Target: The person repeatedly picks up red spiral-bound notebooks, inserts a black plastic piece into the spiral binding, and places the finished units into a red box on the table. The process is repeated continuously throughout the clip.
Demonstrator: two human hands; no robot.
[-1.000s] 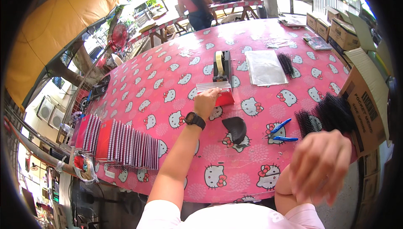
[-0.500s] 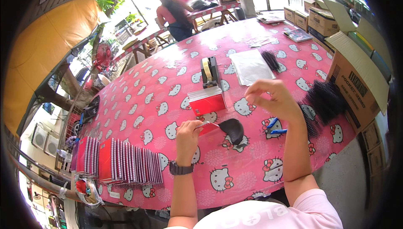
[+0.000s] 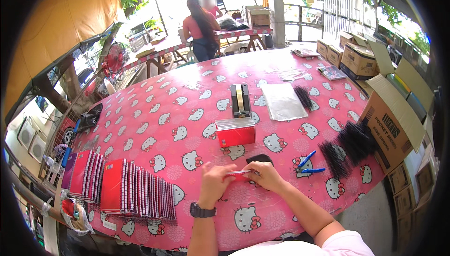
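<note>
Close in front of me, a small red notebook [image 3: 239, 173] is held edge-up between both hands. My left hand [image 3: 214, 184] pinches its left end, a dark watch on the wrist. At the other end, the fingers of my right hand [image 3: 265, 176] close on the notebook's edge. A black rounded object [image 3: 260, 158] lies just beyond my right hand, partly covered by it. Farther out stands a small stack of red notebooks [image 3: 236, 134], touching or nearly touching a black tape dispenser [image 3: 241, 102]. Blue-handled pliers [image 3: 309, 165] rest to the right of my right hand.
Rows of spiral-bound notebooks [image 3: 136, 192] stand at the left. Black spiral coils [image 3: 357, 142] lie at the right beside an open cardboard box [image 3: 391, 124]. Whitish plastic sheets [image 3: 283, 102] and more coils [image 3: 303, 98] lie farther back. Two people stand at another table [image 3: 178, 46].
My right hand has come down and left from above the table onto the notebook, which both hands now hold. The head view has shifted, showing more of the background.
</note>
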